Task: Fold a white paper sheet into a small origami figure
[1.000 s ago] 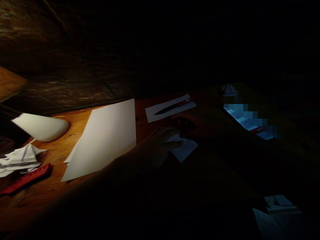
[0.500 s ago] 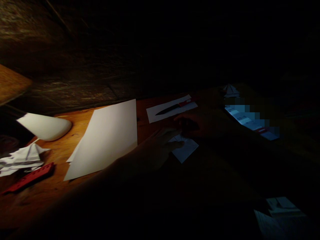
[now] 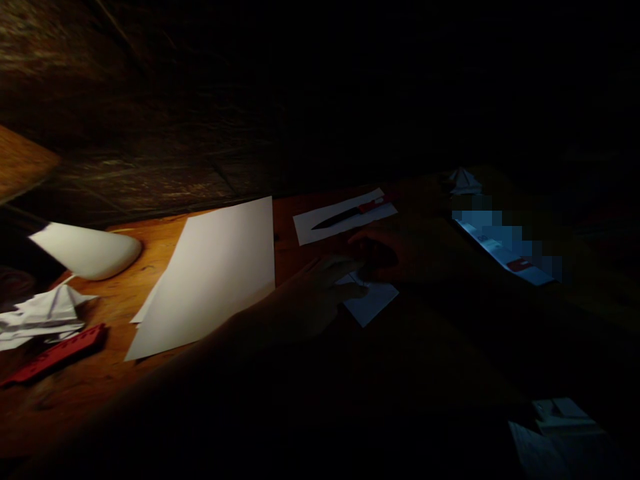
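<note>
A small piece of paper (image 3: 373, 307), seemingly folded, lies on the wooden table in dim light. My left hand (image 3: 330, 283) reaches in over its left side, with the thumb on the paper and the fingers pointing right. On the far side my right hand (image 3: 393, 250) is closed, its curled index finger and thumb meeting at the paper's upper edge. Deep shadow hides most of the right fingers. Just beyond both hands, a knife (image 3: 337, 218) with a dark blade and red handle rests on a strip of white paper (image 3: 305, 233).
Large white sheets (image 3: 215, 280) lie left of my hands. Further left are a white lamp-like object (image 3: 97, 255), crumpled paper (image 3: 45, 313) and a red comb-like object (image 3: 57, 353). A bluish lit, partly pixelated screen or sheet (image 3: 493, 247) and folded paper (image 3: 465, 180) are at right.
My hands and the small paper stay almost in place; the right fingers shift slightly. The view moves a little, and the content of the lit area at right looks different.
</note>
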Action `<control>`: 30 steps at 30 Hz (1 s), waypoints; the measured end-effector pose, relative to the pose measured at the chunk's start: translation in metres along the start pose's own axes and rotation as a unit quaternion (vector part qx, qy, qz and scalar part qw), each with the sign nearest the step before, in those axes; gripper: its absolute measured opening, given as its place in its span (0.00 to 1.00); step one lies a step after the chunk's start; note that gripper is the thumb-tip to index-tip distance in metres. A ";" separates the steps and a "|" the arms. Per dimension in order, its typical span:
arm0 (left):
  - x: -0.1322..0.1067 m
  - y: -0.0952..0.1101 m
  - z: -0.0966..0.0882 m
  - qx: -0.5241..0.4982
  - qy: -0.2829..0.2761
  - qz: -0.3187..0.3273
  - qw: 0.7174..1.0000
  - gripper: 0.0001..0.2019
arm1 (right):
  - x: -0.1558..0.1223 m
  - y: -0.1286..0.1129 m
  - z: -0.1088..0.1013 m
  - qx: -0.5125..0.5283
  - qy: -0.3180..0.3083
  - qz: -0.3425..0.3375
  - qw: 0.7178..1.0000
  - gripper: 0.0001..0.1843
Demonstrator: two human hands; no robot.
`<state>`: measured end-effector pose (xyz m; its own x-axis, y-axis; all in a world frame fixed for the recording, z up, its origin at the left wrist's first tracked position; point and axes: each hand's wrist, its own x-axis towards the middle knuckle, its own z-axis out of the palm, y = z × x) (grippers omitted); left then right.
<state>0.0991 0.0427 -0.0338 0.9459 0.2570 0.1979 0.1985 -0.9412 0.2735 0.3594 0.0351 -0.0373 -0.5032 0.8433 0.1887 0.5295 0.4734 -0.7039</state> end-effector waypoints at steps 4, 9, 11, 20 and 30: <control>0.001 0.001 -0.002 -0.016 0.004 0.002 1.000 0.28 | 0.001 0.002 0.003 -0.020 0.005 -0.001 1.000 0.32; 0.003 0.003 -0.002 -0.026 -0.002 -0.018 0.999 0.30 | 0.002 0.000 0.006 -0.070 0.010 -0.013 0.997 0.36; 0.003 0.003 -0.002 -0.030 -0.004 -0.027 0.999 0.30 | 0.002 -0.001 0.006 -0.075 0.013 -0.009 0.997 0.36; 0.003 0.000 -0.001 -0.042 -0.002 -0.030 0.999 0.27 | 0.002 -0.004 0.005 -0.051 0.000 0.022 0.998 0.39; 0.004 0.000 -0.002 -0.034 0.000 -0.023 0.999 0.26 | 0.003 -0.001 -0.002 0.035 -0.032 0.006 0.999 0.36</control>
<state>0.1021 0.0437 -0.0314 0.9362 0.3000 0.1834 0.2243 -0.9113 0.3454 0.3593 0.0376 -0.0348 -0.5417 0.8293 0.1373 0.4875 0.4431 -0.7524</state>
